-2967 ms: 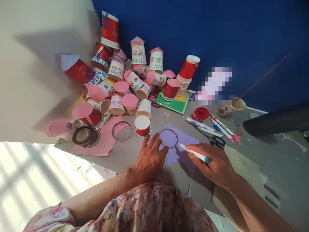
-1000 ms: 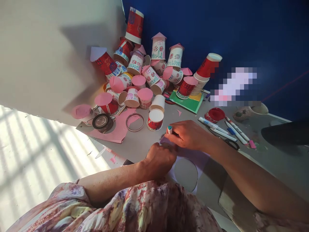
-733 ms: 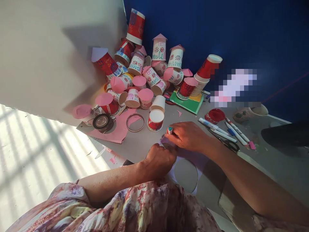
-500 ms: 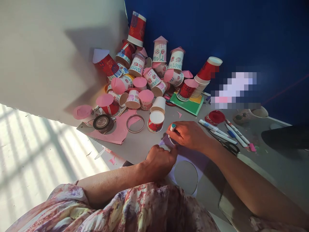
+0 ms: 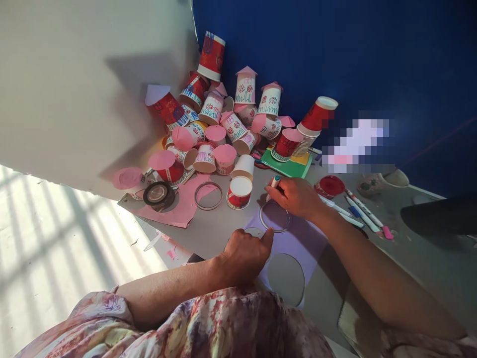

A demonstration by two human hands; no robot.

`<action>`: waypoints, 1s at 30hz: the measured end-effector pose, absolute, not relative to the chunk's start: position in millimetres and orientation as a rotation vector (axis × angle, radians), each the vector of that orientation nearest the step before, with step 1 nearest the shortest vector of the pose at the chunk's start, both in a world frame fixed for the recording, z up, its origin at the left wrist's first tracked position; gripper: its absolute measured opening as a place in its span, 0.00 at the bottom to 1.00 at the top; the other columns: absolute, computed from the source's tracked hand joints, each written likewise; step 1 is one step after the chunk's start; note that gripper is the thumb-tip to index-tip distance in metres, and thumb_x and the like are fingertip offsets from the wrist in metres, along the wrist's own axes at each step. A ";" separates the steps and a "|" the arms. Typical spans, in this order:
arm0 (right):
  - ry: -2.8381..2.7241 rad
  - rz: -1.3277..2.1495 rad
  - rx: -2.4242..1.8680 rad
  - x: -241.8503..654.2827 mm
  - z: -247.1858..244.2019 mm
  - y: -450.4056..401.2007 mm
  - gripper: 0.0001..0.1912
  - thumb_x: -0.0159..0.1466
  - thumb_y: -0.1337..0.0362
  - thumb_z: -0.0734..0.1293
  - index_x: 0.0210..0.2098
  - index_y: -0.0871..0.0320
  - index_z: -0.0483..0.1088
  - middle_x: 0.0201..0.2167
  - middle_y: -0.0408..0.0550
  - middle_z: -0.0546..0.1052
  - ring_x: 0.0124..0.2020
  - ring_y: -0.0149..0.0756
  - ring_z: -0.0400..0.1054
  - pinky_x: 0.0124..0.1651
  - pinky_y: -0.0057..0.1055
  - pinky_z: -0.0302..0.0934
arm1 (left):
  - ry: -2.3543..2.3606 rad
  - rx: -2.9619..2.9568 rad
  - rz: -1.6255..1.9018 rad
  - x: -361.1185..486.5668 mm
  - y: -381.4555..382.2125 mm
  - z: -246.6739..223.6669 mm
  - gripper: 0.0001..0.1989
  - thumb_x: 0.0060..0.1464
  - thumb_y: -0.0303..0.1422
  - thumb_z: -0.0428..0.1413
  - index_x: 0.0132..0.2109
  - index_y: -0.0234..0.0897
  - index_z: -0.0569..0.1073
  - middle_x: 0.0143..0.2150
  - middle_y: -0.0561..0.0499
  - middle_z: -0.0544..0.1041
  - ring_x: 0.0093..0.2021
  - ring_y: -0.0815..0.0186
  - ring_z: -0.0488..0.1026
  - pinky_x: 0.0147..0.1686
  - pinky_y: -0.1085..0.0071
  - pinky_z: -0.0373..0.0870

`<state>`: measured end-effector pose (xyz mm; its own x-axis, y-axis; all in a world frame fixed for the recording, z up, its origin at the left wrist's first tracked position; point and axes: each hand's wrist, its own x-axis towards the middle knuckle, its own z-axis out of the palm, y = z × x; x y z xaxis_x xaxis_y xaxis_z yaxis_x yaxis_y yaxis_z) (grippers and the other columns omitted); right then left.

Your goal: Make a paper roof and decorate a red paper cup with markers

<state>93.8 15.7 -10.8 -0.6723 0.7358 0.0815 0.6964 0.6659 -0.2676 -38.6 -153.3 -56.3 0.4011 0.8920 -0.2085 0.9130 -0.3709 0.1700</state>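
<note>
A sheet of purple paper (image 5: 294,241) with a large round hole near its front lies on the table. On its upper part rests a thin ring (image 5: 289,219). My left hand (image 5: 246,254) is closed at the sheet's left side, a fingertip pressing the ring's near edge; its other fingers are curled and partly hidden. Pinched in my right hand (image 5: 300,198) is a marker (image 5: 276,181) with a teal end, held upright at the ring's far edge. The marker's tip is hard to make out.
Decorated paper cups (image 5: 225,159) with pink tops are piled at the back. A second ring (image 5: 208,195), a tape roll (image 5: 158,195) and pink paper (image 5: 181,214) lie left. Markers (image 5: 367,216) and a red tape roll (image 5: 329,186) lie right. A green packet (image 5: 285,166) lies behind.
My right hand has shifted with the marker slightly right and up along the ring, uncovering more of it. My left hand stays at the ring's near edge. The view has tilted slightly.
</note>
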 end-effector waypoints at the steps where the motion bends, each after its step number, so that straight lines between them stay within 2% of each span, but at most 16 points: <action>1: -2.690 0.313 -1.194 96.7 -10.3 18.5 0.20 0.70 0.55 0.61 0.25 0.55 0.71 0.25 0.50 0.79 0.28 0.40 0.72 0.30 0.33 0.49 | 1.592 2.391 -0.114 -38.6 -153.4 -57.4 0.37 0.61 0.33 0.59 0.73 0.30 0.57 0.26 0.43 0.79 0.28 0.55 0.79 0.31 0.64 0.68; 5: -2.646 0.294 -1.280 117.1 -0.1 22.8 0.21 0.70 0.54 0.61 0.24 0.56 0.71 0.23 0.51 0.78 0.27 0.41 0.72 0.29 0.33 0.49 | 1.607 2.361 -0.120 -38.4 -150.8 -54.2 0.35 0.62 0.34 0.58 0.72 0.31 0.58 0.28 0.42 0.80 0.28 0.55 0.80 0.32 0.64 0.69; 7: -2.601 0.332 -1.300 133.5 6.7 19.7 0.21 0.71 0.54 0.59 0.26 0.56 0.72 0.23 0.49 0.78 0.26 0.39 0.73 0.29 0.32 0.53 | 1.608 2.335 -0.136 -38.2 -146.6 -46.0 0.29 0.64 0.34 0.56 0.69 0.32 0.62 0.29 0.42 0.81 0.29 0.54 0.80 0.33 0.63 0.70; 11: -2.411 0.520 -1.256 172.7 7.2 4.0 0.15 0.71 0.56 0.61 0.41 0.56 0.77 0.25 0.44 0.81 0.27 0.37 0.76 0.33 0.30 0.62 | 1.601 2.276 -0.138 -36.5 -134.1 -25.7 0.17 0.68 0.35 0.50 0.60 0.35 0.69 0.31 0.44 0.83 0.32 0.54 0.82 0.33 0.64 0.72; 14: -2.406 0.373 -1.280 197.6 -9.3 -12.9 0.14 0.71 0.57 0.63 0.49 0.54 0.77 0.29 0.44 0.83 0.24 0.36 0.75 0.30 0.31 0.64 | 1.618 2.295 -0.104 -34.0 -124.5 -21.6 0.14 0.68 0.31 0.50 0.57 0.35 0.69 0.32 0.45 0.83 0.33 0.54 0.82 0.33 0.63 0.72; 16: -2.450 0.186 -1.167 208.0 -24.7 -23.9 0.13 0.72 0.59 0.63 0.51 0.54 0.76 0.40 0.48 0.85 0.32 0.37 0.79 0.36 0.32 0.68 | 1.625 2.320 -0.098 -32.1 -118.4 -25.9 0.10 0.66 0.28 0.51 0.52 0.34 0.72 0.33 0.44 0.83 0.33 0.54 0.82 0.33 0.63 0.71; 18: -2.487 0.078 -1.100 213.1 -39.6 -32.6 0.14 0.73 0.62 0.60 0.53 0.54 0.75 0.46 0.51 0.84 0.42 0.42 0.80 0.41 0.34 0.70 | 1.630 2.342 -0.102 -30.5 -113.2 -32.5 0.09 0.64 0.24 0.50 0.46 0.34 0.74 0.33 0.44 0.83 0.33 0.55 0.81 0.33 0.64 0.70; 20: -2.510 0.003 -1.087 214.1 -51.6 -38.2 0.16 0.72 0.67 0.59 0.53 0.56 0.75 0.45 0.52 0.84 0.43 0.44 0.79 0.39 0.35 0.69 | 1.643 2.363 -0.102 -30.2 -111.1 -37.7 0.09 0.64 0.23 0.50 0.44 0.35 0.75 0.32 0.44 0.82 0.33 0.56 0.81 0.32 0.64 0.68; 23: -2.531 -0.137 -1.069 212.1 -62.9 -40.8 0.16 0.72 0.69 0.59 0.51 0.58 0.76 0.42 0.53 0.83 0.40 0.44 0.78 0.34 0.35 0.66 | 1.642 2.401 -0.097 -35.8 -118.1 -38.0 0.10 0.66 0.25 0.49 0.43 0.36 0.75 0.32 0.44 0.82 0.33 0.56 0.81 0.32 0.65 0.66; 27: -2.512 -0.153 -1.051 209.2 -69.9 -39.0 0.11 0.71 0.67 0.63 0.46 0.58 0.77 0.38 0.52 0.83 0.37 0.43 0.77 0.35 0.35 0.64 | 1.768 2.449 -0.063 -58.1 -140.6 -25.9 0.11 0.67 0.30 0.50 0.37 0.39 0.76 0.26 0.46 0.79 0.30 0.56 0.79 0.30 0.65 0.62; 30: -2.494 -0.125 -1.047 208.1 -72.0 -37.3 0.10 0.71 0.69 0.63 0.43 0.57 0.77 0.35 0.50 0.82 0.35 0.41 0.76 0.36 0.34 0.63 | 1.929 2.384 -0.195 -76.2 -152.6 -17.1 0.11 0.66 0.30 0.51 0.39 0.40 0.77 0.25 0.48 0.80 0.28 0.56 0.79 0.28 0.66 0.60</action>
<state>208.1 -37.3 -72.0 -0.6220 0.6597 0.4218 0.6987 0.7108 -0.0813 -76.2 -152.6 -17.1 0.2044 0.9686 -0.1416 0.9773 -0.2101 -0.0264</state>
